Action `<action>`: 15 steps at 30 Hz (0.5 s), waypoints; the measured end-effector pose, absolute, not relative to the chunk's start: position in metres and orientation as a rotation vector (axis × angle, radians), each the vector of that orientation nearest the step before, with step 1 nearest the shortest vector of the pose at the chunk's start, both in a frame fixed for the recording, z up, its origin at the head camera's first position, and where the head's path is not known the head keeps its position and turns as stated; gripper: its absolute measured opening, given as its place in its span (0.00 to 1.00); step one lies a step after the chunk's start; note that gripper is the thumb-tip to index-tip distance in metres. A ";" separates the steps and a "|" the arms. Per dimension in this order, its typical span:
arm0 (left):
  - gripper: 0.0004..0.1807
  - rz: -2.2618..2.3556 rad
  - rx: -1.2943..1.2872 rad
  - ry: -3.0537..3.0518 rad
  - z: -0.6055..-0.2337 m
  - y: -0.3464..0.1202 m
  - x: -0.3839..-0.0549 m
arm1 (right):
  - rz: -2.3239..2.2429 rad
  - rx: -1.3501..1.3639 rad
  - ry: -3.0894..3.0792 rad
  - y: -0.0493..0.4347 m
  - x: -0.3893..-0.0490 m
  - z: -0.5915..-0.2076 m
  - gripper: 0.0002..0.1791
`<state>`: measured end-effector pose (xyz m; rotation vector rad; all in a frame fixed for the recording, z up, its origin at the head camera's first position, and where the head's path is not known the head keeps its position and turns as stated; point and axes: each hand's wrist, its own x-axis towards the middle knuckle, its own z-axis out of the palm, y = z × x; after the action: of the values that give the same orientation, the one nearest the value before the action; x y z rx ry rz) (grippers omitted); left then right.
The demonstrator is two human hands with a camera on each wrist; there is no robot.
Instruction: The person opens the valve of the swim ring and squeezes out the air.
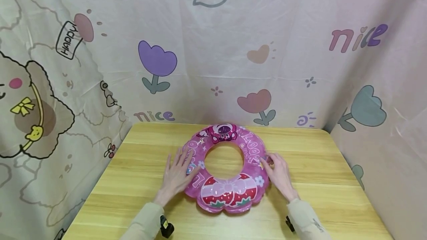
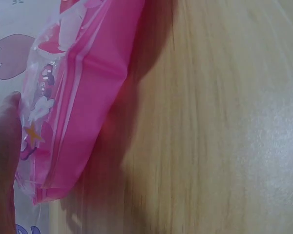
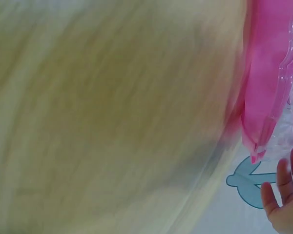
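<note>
A pink inflatable swim ring lies on the wooden table, printed with strawberries, a bow, white lettering and a cartoon bear at its far side. Across its left side rests my left hand, fingers straight and spread. My right hand is at the ring's right edge, its thumb over the top surface. In the right wrist view, the fingers of that hand are loosely extended beside the ring's pink side. The left wrist view shows the ring's pink underside tilted over the wood, with part of the left hand at the edge.
The light wooden table runs up to a printed cloth backdrop with tulips, hearts and words. More printed cloth hangs along the left side. A black wrist device sits by the left sleeve.
</note>
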<state>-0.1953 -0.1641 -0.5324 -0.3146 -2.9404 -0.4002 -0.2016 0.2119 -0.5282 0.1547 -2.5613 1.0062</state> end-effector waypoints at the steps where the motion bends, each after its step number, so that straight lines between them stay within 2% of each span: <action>1: 0.44 -0.406 -0.314 -2.941 -0.533 -0.164 -0.195 | 1.038 0.150 -2.542 0.212 -0.202 -0.529 0.17; 6: 0.44 -0.389 -0.301 -2.954 -0.535 -0.164 -0.195 | 1.123 0.124 -2.460 0.211 -0.206 -0.532 0.12; 15: 0.44 -0.395 -0.304 -2.939 -0.539 -0.164 -0.195 | 1.188 0.040 -2.476 0.210 -0.208 -0.531 0.10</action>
<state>-0.1954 -0.1645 -0.5391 -0.3038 -2.9385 -0.3949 -0.2076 0.2097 -0.5311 0.0398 -2.4759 1.1876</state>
